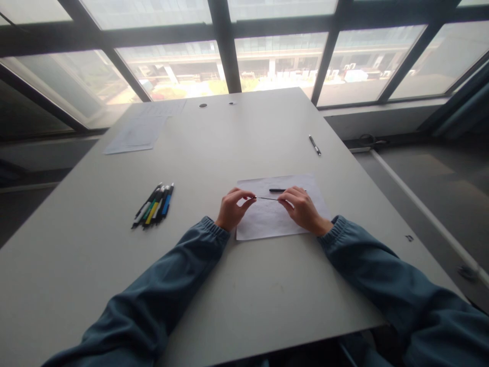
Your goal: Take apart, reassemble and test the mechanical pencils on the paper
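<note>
A thin dark pen refill (267, 198) stretches almost level between my two hands, above a white sheet of paper (275, 221). My left hand (232, 209) pinches its left end between thumb and fingertips, where a small dark tip shows. The other end is in the closed fingers of my right hand (302, 210), which hide part of it. Just beyond the refill, a black pen barrel (276, 190) lies on the paper, its right part covered by my right hand.
Left of my hands lies a pile of several pens (155, 205), with black, white, green, yellow and blue parts. A single pen (315, 145) rests at the far right. Printed sheets (135, 133) lie at the far left of the white table (214, 148), before the windows.
</note>
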The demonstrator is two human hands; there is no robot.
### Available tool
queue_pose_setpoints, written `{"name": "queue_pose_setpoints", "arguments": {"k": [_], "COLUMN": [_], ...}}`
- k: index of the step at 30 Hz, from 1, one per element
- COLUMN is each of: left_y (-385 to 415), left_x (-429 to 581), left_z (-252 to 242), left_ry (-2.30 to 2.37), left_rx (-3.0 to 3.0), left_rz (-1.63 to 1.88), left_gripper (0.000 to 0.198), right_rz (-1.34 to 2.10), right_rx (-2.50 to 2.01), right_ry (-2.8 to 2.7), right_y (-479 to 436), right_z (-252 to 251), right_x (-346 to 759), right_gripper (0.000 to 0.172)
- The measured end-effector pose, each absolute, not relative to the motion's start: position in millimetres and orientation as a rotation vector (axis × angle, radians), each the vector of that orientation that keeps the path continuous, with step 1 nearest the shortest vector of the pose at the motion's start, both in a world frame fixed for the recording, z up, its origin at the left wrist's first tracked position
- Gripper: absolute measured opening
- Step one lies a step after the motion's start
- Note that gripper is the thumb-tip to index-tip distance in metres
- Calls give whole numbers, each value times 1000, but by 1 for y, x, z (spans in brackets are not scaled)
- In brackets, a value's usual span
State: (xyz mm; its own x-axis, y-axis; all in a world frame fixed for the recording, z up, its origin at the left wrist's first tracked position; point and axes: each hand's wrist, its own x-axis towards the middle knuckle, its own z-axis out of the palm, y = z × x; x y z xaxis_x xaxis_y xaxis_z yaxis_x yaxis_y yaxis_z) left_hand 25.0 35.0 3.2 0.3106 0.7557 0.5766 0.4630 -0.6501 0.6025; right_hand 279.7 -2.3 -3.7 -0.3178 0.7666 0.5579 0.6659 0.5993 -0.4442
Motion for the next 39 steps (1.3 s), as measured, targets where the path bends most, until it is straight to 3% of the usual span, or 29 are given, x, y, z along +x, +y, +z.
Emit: {"name": "queue_pose_setpoints", "arguments": {"k": [19,31,39], "left_y": [36,35,34], "left_x": [26,28,28], "left_z": [2,6,9], "left_ry": [879,833,884], "left_rx": [2383,2424,2375], "left_rz": [1180,1133,1204], "left_gripper": [15,8,6], "right_rz": [178,211,113], "right_rx": [-1075,-1038,-1194], "right_ry": [-2123,-2140,-1854], "right_y": [-2,-3,6], "right_z": [-4,-3,18], "right_x": [277,276,296], "right_gripper": [17,18,20]}}
